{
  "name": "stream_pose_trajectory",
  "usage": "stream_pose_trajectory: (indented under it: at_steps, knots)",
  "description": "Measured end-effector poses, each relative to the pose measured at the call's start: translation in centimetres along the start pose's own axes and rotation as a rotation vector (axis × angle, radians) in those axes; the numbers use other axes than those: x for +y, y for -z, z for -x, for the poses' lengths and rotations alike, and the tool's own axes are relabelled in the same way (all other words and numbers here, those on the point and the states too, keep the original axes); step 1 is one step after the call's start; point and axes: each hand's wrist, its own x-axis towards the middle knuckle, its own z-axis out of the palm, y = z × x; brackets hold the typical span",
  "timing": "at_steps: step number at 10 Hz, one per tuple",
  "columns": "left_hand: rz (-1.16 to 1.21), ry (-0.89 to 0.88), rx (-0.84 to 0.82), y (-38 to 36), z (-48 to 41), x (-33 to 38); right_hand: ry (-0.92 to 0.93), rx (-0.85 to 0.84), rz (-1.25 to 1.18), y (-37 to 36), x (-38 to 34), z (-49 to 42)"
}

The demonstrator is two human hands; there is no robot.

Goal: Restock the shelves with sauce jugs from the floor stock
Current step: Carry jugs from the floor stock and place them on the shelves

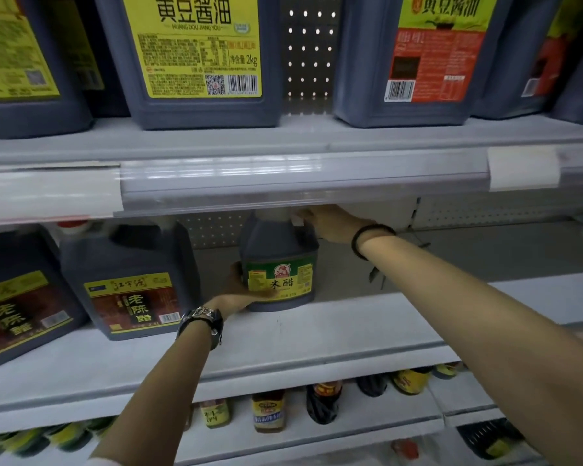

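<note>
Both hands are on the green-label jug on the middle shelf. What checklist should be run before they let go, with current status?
1. Green-label jug base flat on the middle shelf: ok, it appears seated.
2. Jug upright, label facing out: ok.
3. Left hand grip on the jug's lower left side: ok.
4. Right hand grip on the top handle: ok, though fingertips are partly hidden by the rail above.
5. Gap to the brown-label jug on its left: ok, apart.
</note>
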Motion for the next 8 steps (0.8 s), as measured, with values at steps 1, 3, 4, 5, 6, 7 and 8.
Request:
stream_pose_trajectory:
  at_steps: [1, 3, 4, 5, 6, 7, 8]
  knots:
    - [-0.08, 0.114, -0.029, 0.4, 0.4, -1.2, -0.086, -0.042, 0.097, -0.4, 0.0, -0.9]
    - [0.005, 0.121, 0.019, -0.5, 1.7, -0.9, -0.03, 0.0, 0.095, -1.0, 0.5, -2.0]
    - [-0.054, 0.151, 0.064, -1.3, 2.6, -0.6, -0.032, 0.015, 0.113, -1.2, 1.2, -2.6]
    - [-0.084, 0.038, 0.14, -2.2, 3.0, -0.8, -0.031, 0.044, 0.093, -1.2, 1.1, -2.5]
    - [-0.067, 0.023, 0.114, -2.4, 3.8, -0.4, -0.023, 0.051, 0.057, -1.9, 1.4, -2.8]
    - [-0.057, 0.032, 0.057, -2.3, 5.1, 0.6, -0.069, 0.022, -0.033, -2.5, 1.5, -1.4]
    - [-0.067, -0.002, -0.001, -2.5, 6.9, 1.7, -0.072, -0.082, -0.044, -3.1, 2.4, 0.8]
